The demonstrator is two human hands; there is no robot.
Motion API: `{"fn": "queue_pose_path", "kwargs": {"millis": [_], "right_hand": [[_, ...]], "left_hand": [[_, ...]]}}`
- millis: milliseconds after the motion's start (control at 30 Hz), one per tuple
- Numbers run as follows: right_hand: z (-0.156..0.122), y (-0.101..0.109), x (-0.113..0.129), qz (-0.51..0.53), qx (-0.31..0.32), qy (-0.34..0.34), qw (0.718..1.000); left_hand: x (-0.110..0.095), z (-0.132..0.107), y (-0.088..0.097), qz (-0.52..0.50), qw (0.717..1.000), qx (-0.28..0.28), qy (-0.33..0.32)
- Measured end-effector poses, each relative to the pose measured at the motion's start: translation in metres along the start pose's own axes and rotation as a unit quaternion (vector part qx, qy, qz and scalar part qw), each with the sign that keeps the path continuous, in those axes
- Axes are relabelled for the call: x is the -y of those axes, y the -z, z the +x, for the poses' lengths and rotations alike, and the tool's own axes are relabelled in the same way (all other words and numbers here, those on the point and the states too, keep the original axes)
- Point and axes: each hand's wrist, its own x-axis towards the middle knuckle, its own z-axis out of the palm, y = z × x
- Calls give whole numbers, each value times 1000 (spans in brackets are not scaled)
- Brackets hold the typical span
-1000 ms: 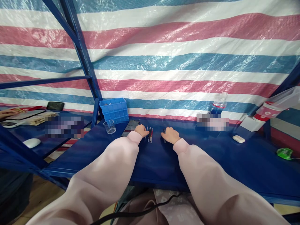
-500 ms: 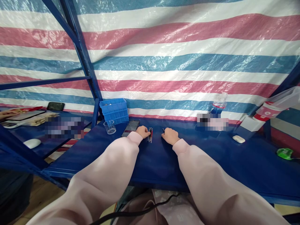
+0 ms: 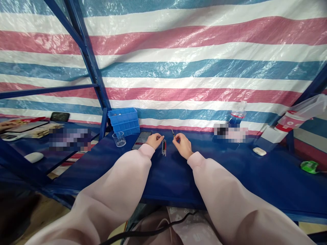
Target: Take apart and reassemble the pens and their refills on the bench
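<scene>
Several slim pen refills point(image 3: 164, 148), dark ones and one with red, lie side by side on the blue table point(image 3: 176, 183). Just left of them, my left hand point(image 3: 154, 140) has thumb and fingertips pinched together; whatever may be in the pinch is too small to make out. A thin pen refill point(image 3: 173, 133) stands tilted upward between the thumb and fingers of my right hand point(image 3: 183, 145), right of the row and apart from it. By my left hand lies a phone point(image 3: 141, 140) with its screen lit.
Left of the phone are a clear plastic cup point(image 3: 119, 139) and a blue compartment bin point(image 3: 125, 120). Rightward are a bottle point(image 3: 236, 117), a white earbud case point(image 3: 259, 151), a red-and-white cup point(image 3: 290, 121) and a green wrapper point(image 3: 309, 166). Another person's hand point(image 3: 5, 126) shows far left.
My right hand has turned and raised its refill, which now points up and shows clearly. My left hand has drawn slightly up and off the row of refills.
</scene>
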Motion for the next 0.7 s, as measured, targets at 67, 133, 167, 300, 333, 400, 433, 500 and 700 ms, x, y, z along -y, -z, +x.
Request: {"fn": "queue_pose_path", "kwargs": {"millis": [67, 133, 167, 300, 333, 400, 433, 500, 700], "right_hand": [[-2, 1, 3, 18, -23, 31, 999], [-4, 0, 4, 38, -44, 57, 997], [-4, -1, 4, 49, -56, 68, 995], [-4, -6, 2, 98, -114, 98, 984], [-4, -7, 1, 105, -122, 100, 982], [-5, -8, 0, 113, -121, 102, 981], [-5, -8, 0, 113, -114, 103, 982], [-6, -7, 1, 111, -87, 109, 984], [-8, -6, 2, 88, -17, 132, 987]], "left_hand": [[1, 2, 1, -39, 998, -44, -7], [1, 2, 1, -86, 993, -77, -23], [0, 2, 2, -110, 990, -88, -33], [-3, 2, 1, -196, 974, -96, -63], [-4, 1, 1, -212, 971, -91, -65], [-6, 0, 1, -239, 965, -81, -65], [-7, 0, 2, -251, 963, -78, -65], [-10, -2, 3, -272, 957, -73, -70], [-17, -6, 9, -331, 942, -24, -57]]}}
